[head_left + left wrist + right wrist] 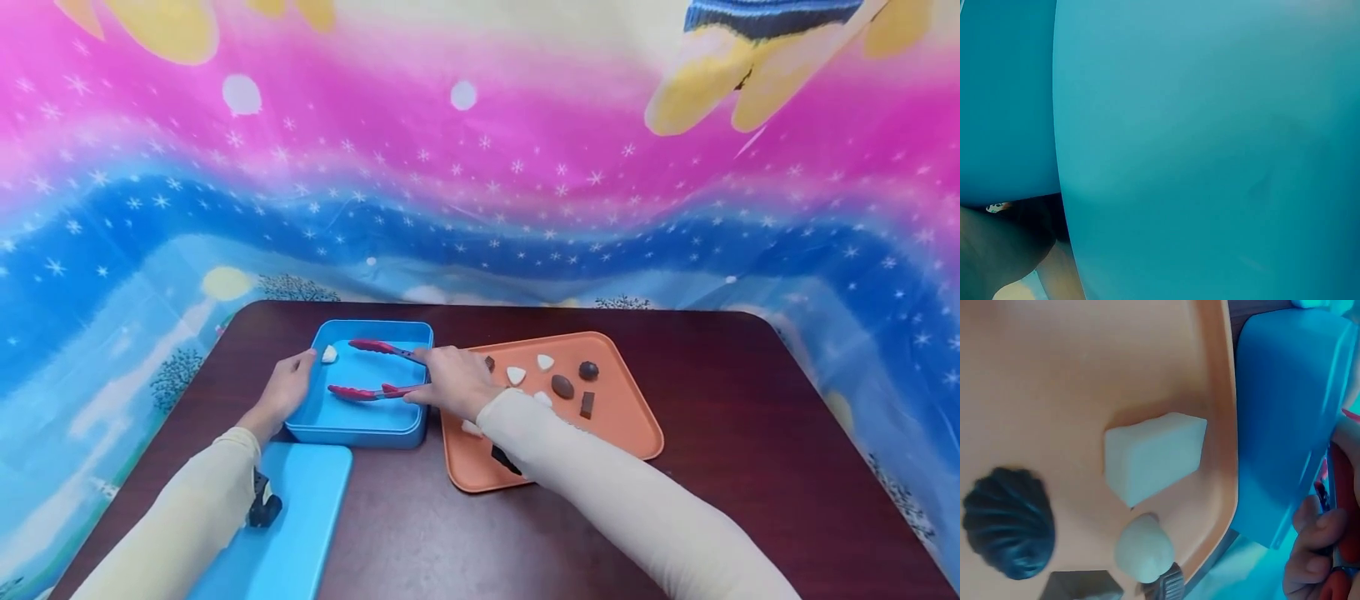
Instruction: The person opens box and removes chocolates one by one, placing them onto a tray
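Note:
Tongs with red tips (367,393) reach over the blue box (411,437), their two arms spread apart. My right hand (457,379) grips them above the box's right edge; in the right wrist view its fingers (1316,550) curl around the red handle. Inside the box, a small white piece (329,354) lies by the left wall, outside the tongs' tips. My left hand (285,387) holds the box's left side, thumb at the rim. In the left wrist view only part of that hand (997,253) shows, beside the box wall (1007,94).
Right of the box, an orange tray (630,425) bears several white and dark brown pieces, including a ridged shell shape (1010,522) and a white block (1157,456). A flat blue lid (300,508) lies in front of the box, under the left forearm. A patterned cloth hangs behind the table.

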`<state>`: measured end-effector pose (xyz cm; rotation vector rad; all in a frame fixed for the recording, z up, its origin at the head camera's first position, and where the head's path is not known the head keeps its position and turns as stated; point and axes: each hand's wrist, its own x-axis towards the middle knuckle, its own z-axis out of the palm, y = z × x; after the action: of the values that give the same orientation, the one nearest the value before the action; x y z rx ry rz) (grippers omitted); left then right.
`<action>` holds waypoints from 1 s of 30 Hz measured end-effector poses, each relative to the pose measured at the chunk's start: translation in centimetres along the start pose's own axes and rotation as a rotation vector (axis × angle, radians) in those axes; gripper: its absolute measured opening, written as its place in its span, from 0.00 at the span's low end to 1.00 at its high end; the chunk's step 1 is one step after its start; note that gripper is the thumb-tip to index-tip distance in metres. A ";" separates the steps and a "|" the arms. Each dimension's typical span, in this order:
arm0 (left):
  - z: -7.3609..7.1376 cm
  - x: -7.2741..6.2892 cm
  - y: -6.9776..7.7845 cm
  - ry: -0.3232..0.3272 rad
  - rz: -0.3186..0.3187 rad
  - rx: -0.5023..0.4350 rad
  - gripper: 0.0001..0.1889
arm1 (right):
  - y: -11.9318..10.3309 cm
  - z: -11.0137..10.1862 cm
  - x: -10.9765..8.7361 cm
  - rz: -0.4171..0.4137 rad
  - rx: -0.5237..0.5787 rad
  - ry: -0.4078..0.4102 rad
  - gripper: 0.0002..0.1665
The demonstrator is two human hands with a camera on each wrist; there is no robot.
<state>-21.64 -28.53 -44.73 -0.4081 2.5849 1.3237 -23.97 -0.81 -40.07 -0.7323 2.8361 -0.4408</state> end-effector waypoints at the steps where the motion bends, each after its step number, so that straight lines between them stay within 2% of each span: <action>1: 0.0 0.0 0.0 -0.001 -0.001 -0.001 0.39 | -0.2 0.2 0.2 -0.005 -0.021 0.004 0.45; 9: 0.7 0.2 -0.4 -0.002 0.021 -0.025 0.38 | -0.8 1.2 0.9 -0.055 -0.193 0.072 0.36; 16: 0.8 0.4 -0.4 0.006 0.017 -0.033 0.37 | -2.3 1.0 1.4 -0.086 -0.305 0.095 0.33; 20: 0.7 0.3 -0.3 0.022 0.017 -0.034 0.37 | -3.0 1.1 1.7 -0.101 -0.322 0.090 0.30; 25: 0.6 0.2 0.1 0.033 0.037 -0.019 0.36 | -2.9 1.0 1.7 -0.077 -0.316 0.098 0.28; 30: 0.3 0.1 0.1 0.028 0.046 -0.004 0.37 | -2.2 0.5 1.1 -0.058 -0.240 0.132 0.28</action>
<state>-21.76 -28.21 -44.84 -0.3723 2.6304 1.3482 -23.77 -3.34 -39.93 -0.8600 3.0331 -0.1625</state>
